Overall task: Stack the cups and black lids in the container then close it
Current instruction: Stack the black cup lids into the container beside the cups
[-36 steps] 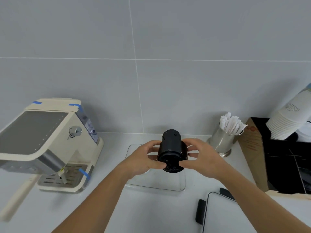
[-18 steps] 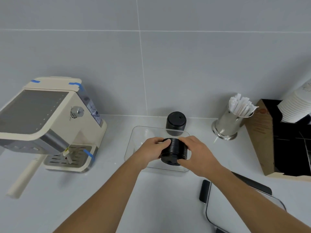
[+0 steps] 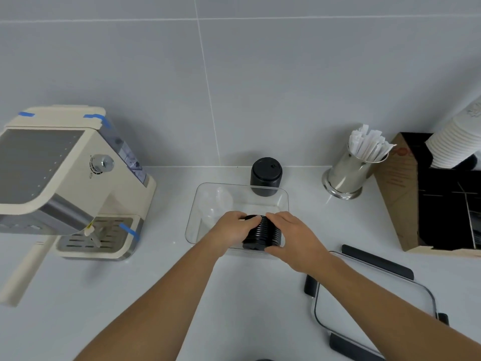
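Now both hands, the left hand [image 3: 230, 230] and the right hand [image 3: 292, 237], grip a ribbed stack of black lids [image 3: 263, 234] lying sideways inside the clear container [image 3: 242, 188]; light, stiff plastic, likely to slide apart unless squeezed at both ends.

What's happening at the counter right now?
A person grips a stack of black lids with the left hand and right hand, holding it on its side in the clear container. A second black stack stands behind the container. The container's lid lies on the counter to the right, so nothing is closed yet.
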Demonstrator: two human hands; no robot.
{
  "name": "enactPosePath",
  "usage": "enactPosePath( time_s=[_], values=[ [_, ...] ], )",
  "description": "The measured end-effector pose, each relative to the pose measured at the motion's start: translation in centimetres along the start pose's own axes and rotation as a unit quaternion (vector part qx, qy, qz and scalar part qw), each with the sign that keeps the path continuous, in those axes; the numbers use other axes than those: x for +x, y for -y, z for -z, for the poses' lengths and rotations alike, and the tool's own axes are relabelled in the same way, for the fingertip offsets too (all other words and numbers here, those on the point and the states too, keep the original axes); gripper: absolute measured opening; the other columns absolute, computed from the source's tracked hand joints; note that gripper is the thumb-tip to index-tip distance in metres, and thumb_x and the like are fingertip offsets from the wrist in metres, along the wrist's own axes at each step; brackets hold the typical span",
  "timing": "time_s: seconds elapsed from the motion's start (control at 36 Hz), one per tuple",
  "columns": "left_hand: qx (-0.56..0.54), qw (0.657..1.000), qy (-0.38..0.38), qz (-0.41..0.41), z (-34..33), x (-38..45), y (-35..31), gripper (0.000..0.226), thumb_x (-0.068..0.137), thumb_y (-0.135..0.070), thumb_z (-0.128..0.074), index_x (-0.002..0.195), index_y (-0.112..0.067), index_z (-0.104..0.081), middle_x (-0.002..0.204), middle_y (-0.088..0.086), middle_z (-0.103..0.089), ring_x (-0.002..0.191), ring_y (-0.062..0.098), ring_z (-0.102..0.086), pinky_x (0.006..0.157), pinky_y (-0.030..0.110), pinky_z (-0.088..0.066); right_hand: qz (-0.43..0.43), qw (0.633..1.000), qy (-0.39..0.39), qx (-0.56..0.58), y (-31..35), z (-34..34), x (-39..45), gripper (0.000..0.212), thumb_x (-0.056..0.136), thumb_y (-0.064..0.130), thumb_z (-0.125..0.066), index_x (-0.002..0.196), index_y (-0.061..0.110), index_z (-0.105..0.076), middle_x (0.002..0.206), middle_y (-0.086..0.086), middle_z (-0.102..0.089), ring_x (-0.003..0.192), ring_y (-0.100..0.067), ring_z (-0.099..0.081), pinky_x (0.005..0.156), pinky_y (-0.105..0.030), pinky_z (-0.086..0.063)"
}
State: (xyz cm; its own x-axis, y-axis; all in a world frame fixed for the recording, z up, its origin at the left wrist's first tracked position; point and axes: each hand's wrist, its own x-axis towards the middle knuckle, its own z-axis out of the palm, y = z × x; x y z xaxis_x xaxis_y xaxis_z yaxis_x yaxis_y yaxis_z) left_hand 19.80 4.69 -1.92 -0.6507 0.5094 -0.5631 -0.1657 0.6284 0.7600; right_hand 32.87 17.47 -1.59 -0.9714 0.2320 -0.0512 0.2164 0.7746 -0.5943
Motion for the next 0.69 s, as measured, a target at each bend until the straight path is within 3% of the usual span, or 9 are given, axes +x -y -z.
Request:
enactPosePath(
  time_s=[0.14, 0.31, 0.5, 0.58, 0.64, 0.69],
  values=[
    [0.029, 1.0, 0.001, -0.001, -0.2, 0.5, 0.3, 0.041, 0.084, -0.049, -0.065, 0.104, -0.013, -0.071, 0.097, 0.003, -0.072, 0.082, 0.012, -0.066, 0.066, 0.02, -0.05, -0.003, 1.0, 0.003, -0.009, -0.3, -0.6, 0.1, 0.07, 0.079, 0.025, -0.073, 0.141, 0.015, -0.042, 0.132, -0.004, -0.052, 0.112, -0.022, -0.051, 0.095, -0.025, -0.038],
    [0.026, 1.0, 0.013, 0.008, -0.3, 1.3, 0.9, 0.041, 0.085, -0.045, -0.068, 0.104, -0.009, -0.071, 0.101, 0.009, -0.073, 0.086, 0.019, -0.068, 0.077, 0.027, -0.054, -0.011, 1.0, -0.003, -0.008, -0.7, -0.9, 0.0, 0.067, 0.08, 0.03, -0.072, 0.139, 0.016, -0.045, 0.132, -0.002, -0.056, 0.115, -0.021, -0.052, 0.097, -0.029, -0.041],
    [0.056, 0.998, 0.029, 0.018, -0.5, 1.8, 1.6, 0.046, 0.086, -0.043, -0.067, 0.103, -0.001, -0.07, 0.089, 0.006, -0.066, 0.076, 0.015, -0.06, 0.067, 0.023, -0.046, 0.009, 0.999, -0.02, -0.039, -0.6, -2.0, -0.7, 0.054, 0.084, 0.035, -0.063, 0.133, 0.016, -0.049, 0.127, -0.001, -0.06, 0.112, -0.02, -0.055, 0.091, -0.029, -0.043],
    [0.064, 0.997, 0.033, 0.019, -0.4, 1.9, 1.6, 0.049, 0.085, -0.045, -0.068, 0.102, 0.001, -0.07, 0.086, 0.006, -0.065, 0.073, 0.015, -0.059, 0.067, 0.023, -0.045, 0.03, 0.996, -0.011, -0.078, -0.8, -2.2, -0.8, 0.053, 0.088, 0.036, -0.059, 0.134, 0.012, -0.048, 0.13, -0.002, -0.059, 0.116, -0.02, -0.054, 0.11, -0.031, -0.027],
    [0.067, 0.997, 0.031, 0.02, -0.3, 1.9, 1.7, 0.051, 0.083, -0.046, -0.069, 0.101, 0.002, -0.071, 0.083, 0.006, -0.064, 0.071, 0.014, -0.058, 0.065, 0.022, -0.044, 0.036, 0.996, -0.009, -0.083, -1.0, -2.2, -0.9, 0.051, 0.091, 0.036, -0.056, 0.135, 0.011, -0.048, 0.131, -0.002, -0.058, 0.118, -0.019, -0.053, 0.114, -0.033, -0.02],
    [0.065, 0.997, 0.028, 0.023, -0.3, 1.9, 1.7, 0.052, 0.081, -0.046, -0.07, 0.102, 0.002, -0.071, 0.085, 0.006, -0.065, 0.072, 0.014, -0.059, 0.067, 0.023, -0.045, 0.028, 0.998, -0.019, -0.058, -1.0, -2.1, -1.1, 0.047, 0.091, 0.032, -0.058, 0.133, 0.011, -0.05, 0.13, -0.003, -0.059, 0.116, -0.023, -0.054, 0.107, -0.034, -0.034]
  ],
)
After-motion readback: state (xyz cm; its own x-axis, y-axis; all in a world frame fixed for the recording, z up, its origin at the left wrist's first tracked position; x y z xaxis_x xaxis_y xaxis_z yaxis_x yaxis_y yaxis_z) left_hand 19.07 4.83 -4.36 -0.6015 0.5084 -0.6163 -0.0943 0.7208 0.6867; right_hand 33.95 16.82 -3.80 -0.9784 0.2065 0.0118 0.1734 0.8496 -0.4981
